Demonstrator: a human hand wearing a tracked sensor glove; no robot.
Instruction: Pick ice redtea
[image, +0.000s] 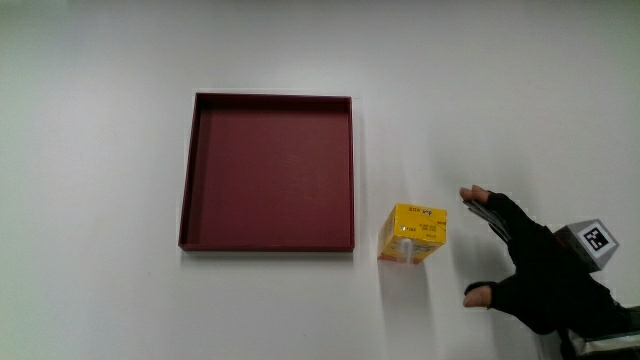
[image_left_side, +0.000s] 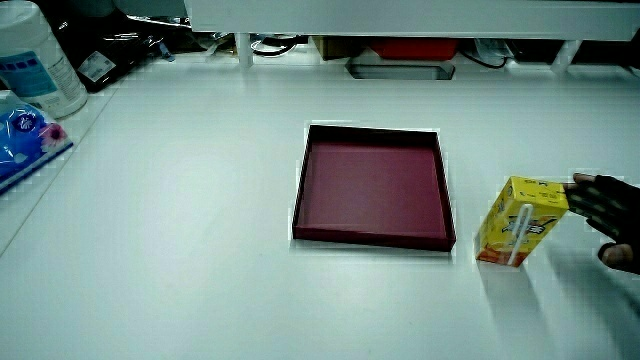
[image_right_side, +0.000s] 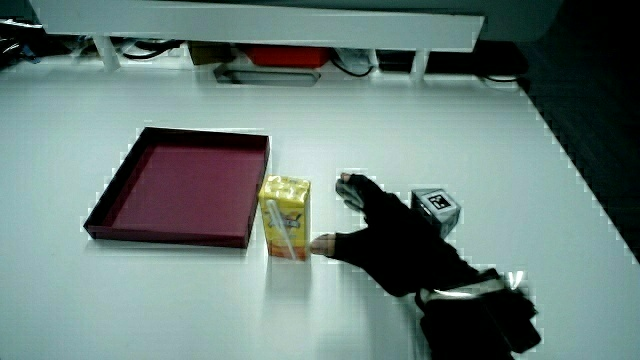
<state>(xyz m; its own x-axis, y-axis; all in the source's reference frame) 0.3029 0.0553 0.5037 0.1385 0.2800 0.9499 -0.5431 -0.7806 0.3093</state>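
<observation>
The ice redtea is a small yellow drink carton (image: 412, 234) with a white straw on its face, standing upright on the white table beside the dark red tray (image: 199, 172). Both side views show the carton (image_left_side: 518, 220) (image_right_side: 285, 217) too. The gloved hand (image: 520, 258) is beside the carton, on the side away from the tray, with thumb and fingers spread apart and holding nothing. A small gap separates the fingertips from the carton in the main view. In a side view the thumb tip (image_right_side: 322, 245) is very near the carton's lower edge.
The dark red tray (image_left_side: 300, 200) (image_right_side: 112, 205) is shallow, square and holds nothing. A white bottle (image_left_side: 38, 60) and a blue packet (image_left_side: 22, 135) sit at the table's edge in a side view. A low partition with clutter under it runs along the table's end.
</observation>
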